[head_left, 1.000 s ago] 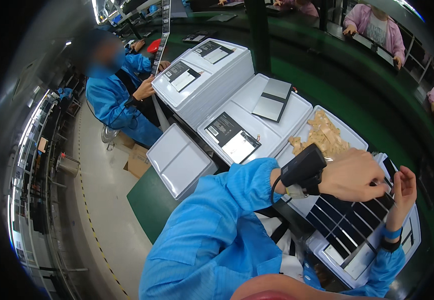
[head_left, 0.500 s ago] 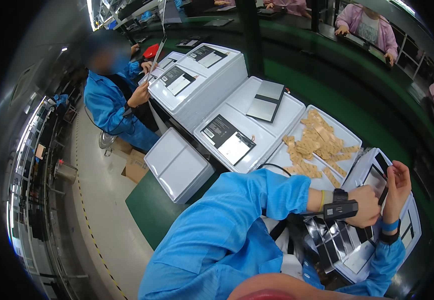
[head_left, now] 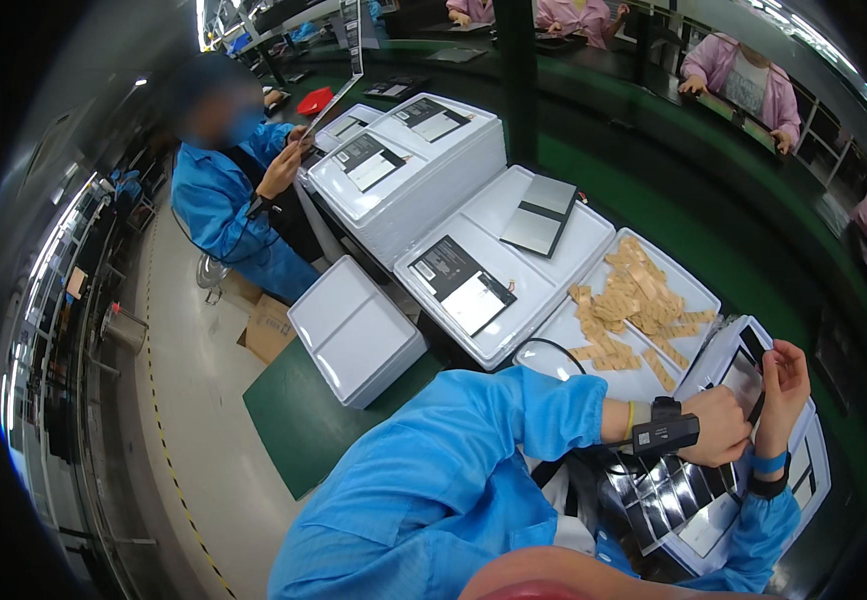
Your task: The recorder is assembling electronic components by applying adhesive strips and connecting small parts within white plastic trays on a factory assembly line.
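At the right, over a white plastic tray [head_left: 820,468] with flat black-and-silver battery packs, my two hands work close together. My left hand [head_left: 716,428] reaches across from the left with its fingers curled downward; their tips and anything in them are hidden. Just beyond it my right hand [head_left: 784,392] is raised, its thumb and forefinger pinched at the end of a thin black strip [head_left: 753,345]. That strip lies along a pale flat piece at the tray's far end. Below my wrists spreads a row of shiny silver-and-black sheets [head_left: 669,500].
A tray of tan perforated strips [head_left: 644,290] adjoins my work. Further left stand trays with battery packs [head_left: 462,285], a tall tray stack [head_left: 409,195] and an upturned-looking white stack [head_left: 354,325] on a green surface [head_left: 299,420]. A co-worker in blue [head_left: 239,205] handles a long strip.
The view has shifted slightly. My hands stay close together over the tray, with the left one a little lower. The co-worker's hands and the long strip have moved slightly.
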{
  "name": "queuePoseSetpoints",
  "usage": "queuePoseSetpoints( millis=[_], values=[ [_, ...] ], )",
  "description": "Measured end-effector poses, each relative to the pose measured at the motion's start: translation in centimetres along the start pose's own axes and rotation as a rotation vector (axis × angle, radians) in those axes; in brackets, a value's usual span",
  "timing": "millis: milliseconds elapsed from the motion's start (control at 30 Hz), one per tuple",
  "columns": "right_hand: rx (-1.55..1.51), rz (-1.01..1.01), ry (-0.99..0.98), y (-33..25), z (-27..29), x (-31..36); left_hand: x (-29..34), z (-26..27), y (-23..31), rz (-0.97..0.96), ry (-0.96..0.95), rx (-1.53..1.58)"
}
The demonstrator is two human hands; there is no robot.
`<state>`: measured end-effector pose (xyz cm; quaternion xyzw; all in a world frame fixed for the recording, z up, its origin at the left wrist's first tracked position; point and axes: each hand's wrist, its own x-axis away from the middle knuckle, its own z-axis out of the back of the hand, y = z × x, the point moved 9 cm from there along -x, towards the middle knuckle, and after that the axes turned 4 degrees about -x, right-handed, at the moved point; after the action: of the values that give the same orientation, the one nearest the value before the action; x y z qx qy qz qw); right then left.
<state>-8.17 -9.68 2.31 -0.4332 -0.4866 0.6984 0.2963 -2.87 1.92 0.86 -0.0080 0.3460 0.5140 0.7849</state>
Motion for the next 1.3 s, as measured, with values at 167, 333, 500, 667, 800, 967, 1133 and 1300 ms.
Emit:
queuePoseSetpoints(
  millis=[167,333,500,667,800,967,1133,1300],
  values=[
    [-0.018,0.021,0.012,0.2,0.5,0.1,0.2,0.7,-0.5,0.080,0.071,0.072],
    [-0.010,0.034,-0.050,0.4,-0.1,0.0,0.1,0.8,-0.5,0.075,0.038,0.077],
    [-0.006,0.017,-0.030,0.7,0.1,0.1,0.2,1.0,-0.6,0.091,0.043,0.100],
    [0.021,0.011,-0.028,0.6,0.0,0.0,0.3,1.2,-0.8,0.101,0.054,0.120],
    [0.052,0.018,-0.037,0.4,-0.3,0.2,0.3,1.0,-0.9,0.118,0.037,0.125],
    [0.058,0.020,-0.014,0.2,-0.2,0.2,0.4,0.6,-1.0,0.124,0.033,0.128],
    [0.075,-0.028,0.023,-0.5,0.1,0.2,0.6,1.0,-0.9,0.120,0.019,0.140],
    [0.082,-0.015,0.067,-2.2,1.9,-0.7,0.2,0.6,-1.1,0.092,0.015,0.139]
  ],
)
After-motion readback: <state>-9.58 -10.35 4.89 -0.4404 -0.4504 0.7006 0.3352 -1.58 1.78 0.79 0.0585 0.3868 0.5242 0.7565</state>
